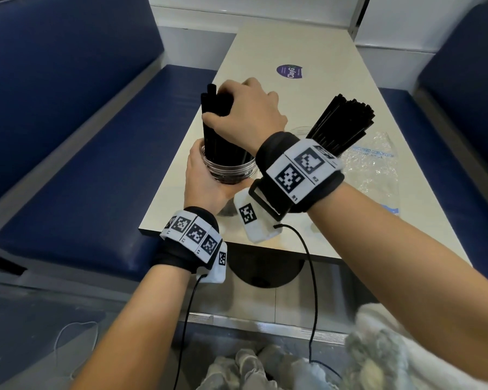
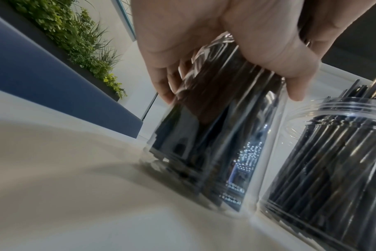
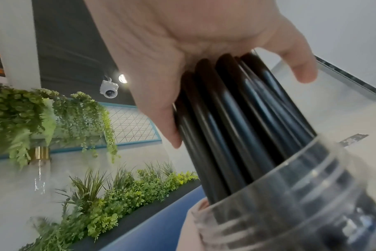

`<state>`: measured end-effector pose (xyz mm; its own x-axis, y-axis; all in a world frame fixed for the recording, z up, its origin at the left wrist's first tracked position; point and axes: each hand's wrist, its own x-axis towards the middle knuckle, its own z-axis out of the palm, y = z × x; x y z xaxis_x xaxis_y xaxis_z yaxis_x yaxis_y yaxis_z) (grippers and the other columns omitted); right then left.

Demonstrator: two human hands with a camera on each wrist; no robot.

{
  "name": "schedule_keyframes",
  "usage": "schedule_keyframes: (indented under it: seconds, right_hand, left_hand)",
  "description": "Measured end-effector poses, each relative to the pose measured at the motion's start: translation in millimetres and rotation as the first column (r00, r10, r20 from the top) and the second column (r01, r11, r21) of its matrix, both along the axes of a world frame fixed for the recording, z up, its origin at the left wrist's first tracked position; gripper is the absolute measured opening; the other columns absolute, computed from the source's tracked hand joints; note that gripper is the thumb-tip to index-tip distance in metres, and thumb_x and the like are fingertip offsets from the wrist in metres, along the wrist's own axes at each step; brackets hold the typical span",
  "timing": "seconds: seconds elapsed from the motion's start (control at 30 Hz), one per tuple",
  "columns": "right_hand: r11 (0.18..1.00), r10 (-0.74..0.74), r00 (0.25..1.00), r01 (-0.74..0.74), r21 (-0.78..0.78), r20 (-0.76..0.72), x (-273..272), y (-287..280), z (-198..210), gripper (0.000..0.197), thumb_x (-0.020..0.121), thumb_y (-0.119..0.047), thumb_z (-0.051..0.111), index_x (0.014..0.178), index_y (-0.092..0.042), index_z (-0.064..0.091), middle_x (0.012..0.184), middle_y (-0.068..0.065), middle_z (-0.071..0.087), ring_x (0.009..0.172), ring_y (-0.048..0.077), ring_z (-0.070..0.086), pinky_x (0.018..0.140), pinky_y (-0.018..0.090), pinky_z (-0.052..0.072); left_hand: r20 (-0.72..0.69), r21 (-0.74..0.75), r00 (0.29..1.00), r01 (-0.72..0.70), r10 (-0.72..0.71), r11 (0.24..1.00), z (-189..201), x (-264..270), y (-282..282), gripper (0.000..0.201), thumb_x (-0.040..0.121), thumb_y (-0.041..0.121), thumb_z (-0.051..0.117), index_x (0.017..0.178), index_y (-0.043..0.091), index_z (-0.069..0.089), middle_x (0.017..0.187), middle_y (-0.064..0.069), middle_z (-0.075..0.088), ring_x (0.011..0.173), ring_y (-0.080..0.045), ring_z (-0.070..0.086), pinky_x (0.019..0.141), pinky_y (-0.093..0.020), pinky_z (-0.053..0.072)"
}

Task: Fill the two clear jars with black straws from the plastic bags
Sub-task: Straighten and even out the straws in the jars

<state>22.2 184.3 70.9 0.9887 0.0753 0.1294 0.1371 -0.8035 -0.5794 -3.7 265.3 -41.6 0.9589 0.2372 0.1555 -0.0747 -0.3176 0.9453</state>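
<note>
**Both hands on one jar**

Left hand [image 1: 206, 175] curled round near clear jar [image 1: 228, 171] on desk [image 1: 330, 80]. Right hand [image 1: 245, 114] gripping black straws [image 1: 217, 130] inside it. Right of both hands: second jar [image 2: 337, 152], filled, wristband partly blocking it; crumpled plastic bag [image 1: 375, 167] beyond.

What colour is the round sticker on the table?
Purple, with pale lettering; the sticker shows best in the head view.

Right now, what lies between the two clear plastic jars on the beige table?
Nothing: in the left wrist view the left clear jar and the right clear jar stand close, with only bare beige table between them.
</note>
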Motion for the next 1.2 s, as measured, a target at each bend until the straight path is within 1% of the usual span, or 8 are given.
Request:
schedule_keyframes:
  seconds: [0.17, 0.27, 0.37, 0.57, 0.73, 0.83, 1.0, 1.2]
  right_hand:
    - [0.982, 0.050, 0.998, -0.042, -0.184, 0.034, -2.1, 1.6, 9.2, 0.076, 0.073, -0.054, 0.063, 0.139, -0.040, 0.026, 0.144, 0.001, 0.033, 0.132, 0.035, 0.028, 0.101, 0.062, 0.030]
    - [0.937, 0.113, 0.992, -0.088, -0.337, 0.053, -0.3, 10.5, 14.7, 0.072, 0.078, -0.062, 0.053, 0.140, -0.041, 0.022, 0.150, 0.000, 0.026, 0.137, 0.036, 0.020, 0.103, 0.067, 0.024]
    - [0.910, 0.067, 0.997, -0.081, -0.407, -0.049, 5.7, 18.0, 14.2, 0.054, 0.087, -0.060, 0.039, 0.137, -0.040, 0.030, 0.146, 0.002, 0.032, 0.135, 0.038, 0.023, 0.101, 0.072, 0.020]
    - [0.944, -0.016, 0.999, 0.001, -0.331, -0.043, 10.9, 16.5, 9.5, 0.037, 0.093, -0.038, 0.033, 0.129, -0.034, 0.043, 0.132, 0.002, 0.043, 0.126, 0.032, 0.034, 0.078, 0.048, 0.032]
    - [0.995, -0.018, 0.999, 0.021, -0.100, 0.034, 5.9, 14.5, 15.2, 0.023, 0.090, -0.029, 0.036, 0.107, -0.028, 0.052, 0.121, -0.001, 0.049, 0.120, 0.029, 0.036, 0.079, 0.041, 0.030]
    - [1.000, -0.025, 0.997, 0.026, -0.009, 0.074, 2.7, 12.8, 18.0, 0.014, 0.089, -0.024, 0.035, 0.096, -0.024, 0.047, 0.118, 0.000, 0.050, 0.116, 0.030, 0.039, 0.085, 0.043, 0.034]
    - [0.968, -0.019, 0.998, 0.004, -0.250, -0.060, 3.2, 13.7, 14.2, 0.050, 0.089, -0.025, 0.034, 0.137, -0.037, 0.029, 0.141, 0.003, 0.034, 0.130, 0.034, 0.028, 0.103, 0.058, 0.027]
    - [0.942, -0.037, 0.994, 0.001, -0.334, -0.103, 4.4, 13.1, 16.1, 0.040, 0.091, -0.030, 0.029, 0.129, -0.027, 0.042, 0.136, 0.004, 0.037, 0.129, 0.034, 0.028, 0.102, 0.062, 0.026]
  left_hand:
    - [-0.004, -0.012, 1.000, -0.029, 0.029, 1.000, -2.1, 3.1, -0.8, 0.103, 0.048, 0.043, 0.076, 0.138, 0.017, 0.032, 0.136, -0.007, 0.048, 0.126, -0.023, 0.047, 0.107, -0.040, 0.040]
    - [0.012, 0.069, 0.997, -0.075, 0.074, 0.995, -7.2, 5.6, -0.8, 0.077, 0.068, 0.011, 0.068, 0.138, 0.009, 0.036, 0.136, -0.016, 0.049, 0.124, -0.031, 0.049, 0.103, -0.035, 0.040]
    - [0.006, 0.005, 0.999, -0.038, 0.038, 0.999, -8.7, 7.0, 0.4, 0.079, 0.068, 0.020, 0.073, 0.138, 0.018, 0.034, 0.137, -0.005, 0.047, 0.124, -0.021, 0.049, 0.101, -0.033, 0.041]
    - [0.011, 0.036, 1.000, -0.025, 0.024, 0.999, -5.0, 2.1, 0.4, 0.081, 0.074, 0.014, 0.073, 0.141, 0.019, 0.027, 0.140, -0.003, 0.041, 0.122, -0.013, 0.041, 0.097, -0.022, 0.031]
    - [-0.018, -0.010, 1.000, 0.003, -0.003, 1.000, -2.5, 2.4, 0.3, 0.088, 0.066, 0.030, 0.072, 0.141, 0.019, 0.027, 0.140, -0.005, 0.041, 0.128, -0.021, 0.042, 0.104, -0.033, 0.037]
    - [-0.031, -0.012, 1.000, 0.002, -0.002, 1.000, -2.8, 3.1, 0.8, 0.091, 0.064, 0.034, 0.070, 0.142, 0.018, 0.026, 0.141, -0.006, 0.040, 0.129, -0.022, 0.041, 0.108, -0.040, 0.037]
    - [-0.025, 0.057, 0.999, -0.022, 0.023, 0.998, -8.2, 5.5, 2.6, 0.086, 0.074, 0.013, 0.075, 0.143, 0.018, 0.024, 0.146, -0.004, 0.035, 0.133, -0.020, 0.037, 0.110, -0.030, 0.031]
    - [-0.015, 0.035, 1.000, -0.001, 0.002, 0.999, -8.4, 5.3, 3.0, 0.092, 0.066, 0.025, 0.079, 0.141, 0.021, 0.026, 0.142, -0.003, 0.040, 0.129, -0.021, 0.041, 0.108, -0.039, 0.037]
